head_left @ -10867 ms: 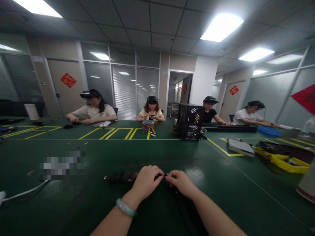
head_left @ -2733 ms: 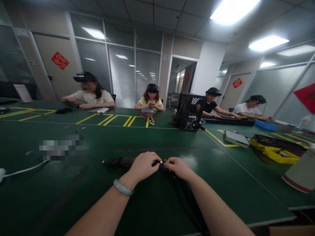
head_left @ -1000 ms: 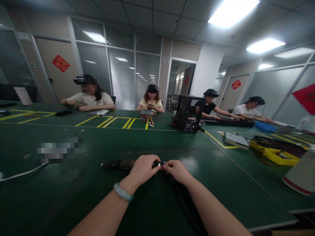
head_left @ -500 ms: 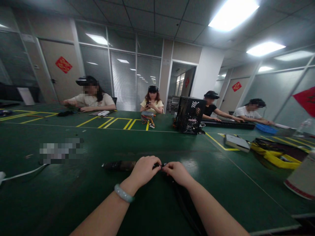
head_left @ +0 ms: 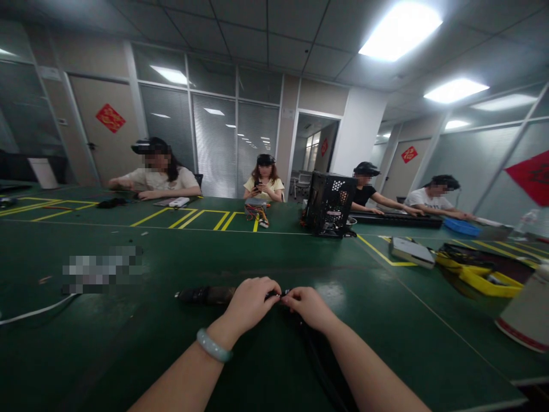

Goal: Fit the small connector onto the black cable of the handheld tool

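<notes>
On the green tabletop lies a dark, cylindrical electric screwdriver (head_left: 208,295), its small metal tip pointing left. My left hand (head_left: 254,303), with a pale green bangle on the wrist, closes round the tool's right-hand end. Close against it, my right hand (head_left: 307,306) is closed, thumb and fingers pinching a small dark cable plug at that end. The fingertips of both hands nearly meet, so the joint between tool and plug is mostly hidden. From beneath my right hand a black cable (head_left: 315,355) runs down toward the near edge.
A black computer case (head_left: 330,205) stands ahead, with a power supply (head_left: 256,209) to its left. Rightward are a flat silver box (head_left: 412,252), a yellow tray (head_left: 489,280) and a white container (head_left: 525,309). A white cable (head_left: 40,312) lies left. Several people sit opposite.
Both hands stay at the right end of the screwdriver, with only slight finger movement. The whole view has shifted a little as the head moved.
</notes>
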Demonstrator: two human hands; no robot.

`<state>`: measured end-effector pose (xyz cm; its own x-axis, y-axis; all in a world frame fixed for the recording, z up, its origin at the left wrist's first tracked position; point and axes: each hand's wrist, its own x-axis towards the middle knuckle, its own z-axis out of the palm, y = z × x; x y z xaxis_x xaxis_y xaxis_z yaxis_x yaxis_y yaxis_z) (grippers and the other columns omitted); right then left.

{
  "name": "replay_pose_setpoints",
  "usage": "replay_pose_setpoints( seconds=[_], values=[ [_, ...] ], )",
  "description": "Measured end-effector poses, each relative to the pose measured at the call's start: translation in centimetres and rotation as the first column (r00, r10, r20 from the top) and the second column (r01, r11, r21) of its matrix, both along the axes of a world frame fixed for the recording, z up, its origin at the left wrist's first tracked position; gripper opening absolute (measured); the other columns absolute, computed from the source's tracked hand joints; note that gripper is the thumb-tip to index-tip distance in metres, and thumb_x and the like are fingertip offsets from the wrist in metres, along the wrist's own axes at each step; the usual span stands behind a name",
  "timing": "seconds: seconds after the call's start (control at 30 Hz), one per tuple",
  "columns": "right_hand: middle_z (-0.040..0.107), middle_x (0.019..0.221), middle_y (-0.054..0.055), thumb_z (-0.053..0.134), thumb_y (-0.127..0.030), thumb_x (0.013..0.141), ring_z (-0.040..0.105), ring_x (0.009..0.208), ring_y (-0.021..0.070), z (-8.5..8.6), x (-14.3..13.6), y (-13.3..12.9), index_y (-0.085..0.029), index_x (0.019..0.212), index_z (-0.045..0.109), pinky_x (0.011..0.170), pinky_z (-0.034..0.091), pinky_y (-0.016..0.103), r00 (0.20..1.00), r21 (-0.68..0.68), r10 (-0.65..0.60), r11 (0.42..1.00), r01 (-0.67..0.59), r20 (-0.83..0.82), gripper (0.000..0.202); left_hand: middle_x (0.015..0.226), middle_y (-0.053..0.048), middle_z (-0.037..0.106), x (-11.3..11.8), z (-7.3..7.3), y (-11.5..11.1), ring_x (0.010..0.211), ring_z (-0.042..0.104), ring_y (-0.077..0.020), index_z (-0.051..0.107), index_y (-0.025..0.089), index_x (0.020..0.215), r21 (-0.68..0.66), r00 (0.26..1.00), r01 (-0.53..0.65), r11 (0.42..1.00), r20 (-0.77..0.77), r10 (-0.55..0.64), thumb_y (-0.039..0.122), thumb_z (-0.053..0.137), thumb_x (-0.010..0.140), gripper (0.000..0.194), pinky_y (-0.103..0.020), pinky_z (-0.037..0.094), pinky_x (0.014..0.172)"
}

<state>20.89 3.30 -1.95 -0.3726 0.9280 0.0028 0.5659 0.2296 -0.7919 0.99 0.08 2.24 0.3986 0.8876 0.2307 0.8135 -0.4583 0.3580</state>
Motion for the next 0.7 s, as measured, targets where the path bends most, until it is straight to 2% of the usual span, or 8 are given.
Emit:
replay_pose_setpoints(
  seconds=[0.17, 0.23, 0.33, 0.7],
  values=[
    [0.065, 0.068, 0.001, 0.057, -0.038, 0.087, 0.054, 0.057, 0.0103, 0.28, 0.03, -0.22, -0.015, 0.080, 0.070, 0.052, 0.036, 0.020, 1.000, 0.005, -0.019, 1.000, 0.019, 0.003, 0.027, 0.108, -0.002, 0.065, 0.05, 0.28, -0.44, 0.101, 0.059, -0.0214, 0.062, 0.027, 0.108, 0.003, 0.999, -0.032, 0.999, 0.017, 0.032, 0.040, 0.054, 0.089, 0.025, -0.035, 0.042, 0.089],
    [0.065, 0.067, 0.001, 0.057, -0.038, 0.087, 0.054, 0.056, 0.0104, 0.35, 0.05, -0.24, -0.015, 0.079, 0.070, 0.050, 0.035, 0.020, 1.000, 0.000, -0.025, 1.000, 0.025, 0.013, 0.027, 0.106, -0.002, 0.066, 0.04, 0.28, -0.45, 0.099, 0.059, -0.0211, 0.063, 0.026, 0.106, 0.011, 0.999, -0.034, 0.999, 0.024, 0.034, 0.041, 0.054, 0.089, 0.024, -0.035, 0.042, 0.088],
    [0.066, 0.068, 0.002, 0.058, -0.037, 0.087, 0.054, 0.056, 0.0106, 0.30, 0.06, -0.19, -0.015, 0.080, 0.071, 0.051, 0.035, 0.020, 1.000, -0.006, -0.024, 1.000, 0.024, 0.018, 0.026, 0.103, -0.002, 0.066, 0.01, 0.23, -0.29, 0.096, 0.060, -0.0201, 0.065, 0.025, 0.100, 0.004, 1.000, -0.025, 1.000, 0.005, 0.025, 0.038, 0.051, 0.090, 0.021, -0.034, 0.042, 0.086],
    [0.066, 0.067, 0.001, 0.060, -0.036, 0.086, 0.056, 0.059, 0.0105, 0.07, 0.05, -0.13, -0.015, 0.079, 0.071, 0.053, 0.037, 0.020, 0.999, 0.019, -0.035, 0.999, 0.035, 0.002, 0.025, 0.100, 0.000, 0.066, -0.17, -0.12, -0.05, 0.093, 0.060, -0.0186, 0.064, 0.027, 0.099, 0.044, 1.000, 0.020, 0.999, 0.005, -0.020, 0.025, 0.054, 0.087, 0.016, -0.031, 0.041, 0.084]
  ],
)
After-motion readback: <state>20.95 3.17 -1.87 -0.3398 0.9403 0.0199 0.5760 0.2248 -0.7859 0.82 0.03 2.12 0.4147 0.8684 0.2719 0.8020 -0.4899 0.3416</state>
